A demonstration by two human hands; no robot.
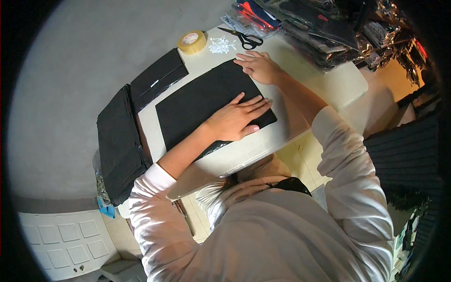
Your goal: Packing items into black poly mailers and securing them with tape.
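Observation:
A flat piece of folded black fabric [201, 102] lies on the white table [303, 67], with a strip of shiny plastic showing under its near edge. My left hand [234, 120] rests palm down on the fabric, fingers spread toward its right side. At the fabric's far right corner is my right hand [259, 67], palm down with fingers apart, the fingertips at the edge. Beyond the hands lie black-handled scissors [245, 38], a small heap of white slips [221, 45] and a roll of clear yellowish tape [192, 42].
Stacked black fabric [119, 144] stands at the left, beside a black folded piece with a plastic edge [158, 77]. A large pile of plastic-wrapped garments [317, 31] covers the far right of the table. A grey wall borders the far left side.

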